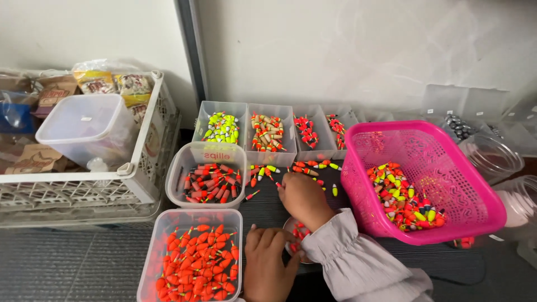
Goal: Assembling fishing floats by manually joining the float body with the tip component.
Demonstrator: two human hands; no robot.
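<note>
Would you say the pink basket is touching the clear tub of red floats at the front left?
Apart. The head view shows the pink basket at right and the tub of red floats at left, with both hands between them.

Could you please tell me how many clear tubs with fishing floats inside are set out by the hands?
6: four small tubs in a row at the wall, one in front of them, one nearest at left. More may be hidden behind the pink basket.

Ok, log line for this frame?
left hand: on small dish | right hand: at loose floats | pink basket: right
</note>
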